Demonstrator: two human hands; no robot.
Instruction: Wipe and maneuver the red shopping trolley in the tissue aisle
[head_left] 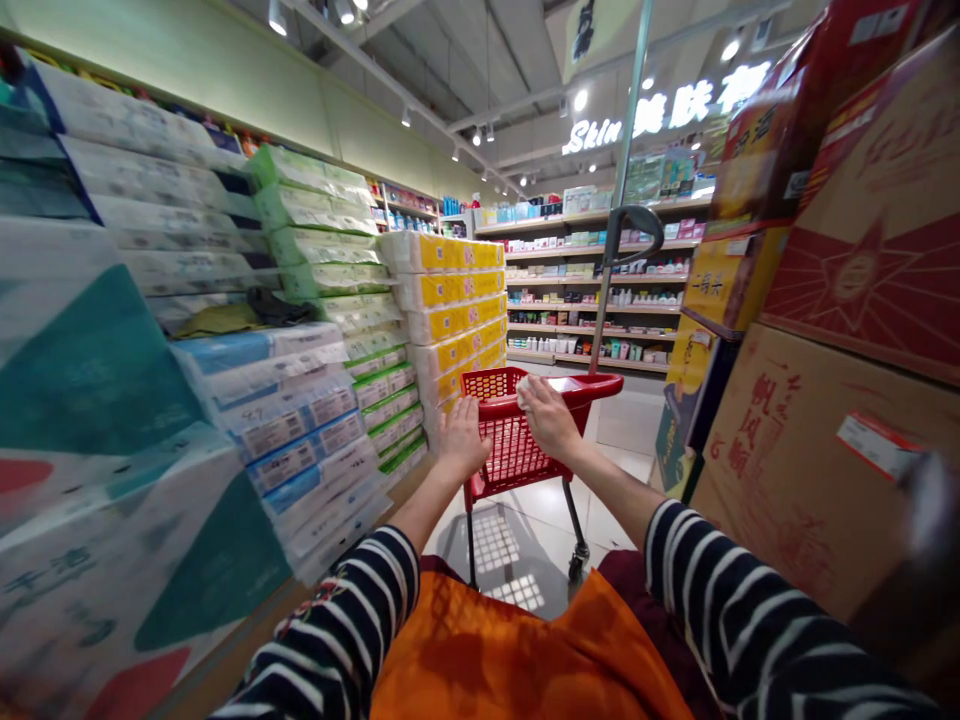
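A small red shopping cart (501, 440) with a mesh basket stands on the tiled aisle floor ahead of me. My left hand (463, 437) rests on the near left rim of the basket, fingers curled over it. My right hand (547, 413) lies on the red rim further right, pressing a white cloth (523, 390) against it. Both arms wear navy-and-white striped sleeves, and an orange apron covers my front. A grey pull handle (634, 228) on a tall pole rises from the cart's far side.
Packs of tissue paper (292, 420) are stacked high along the left, with yellow packs (457, 310) further on. Brown and red cardboard boxes (840, 400) tower on the right. Shelves of bottles (600, 300) close the aisle's far end.
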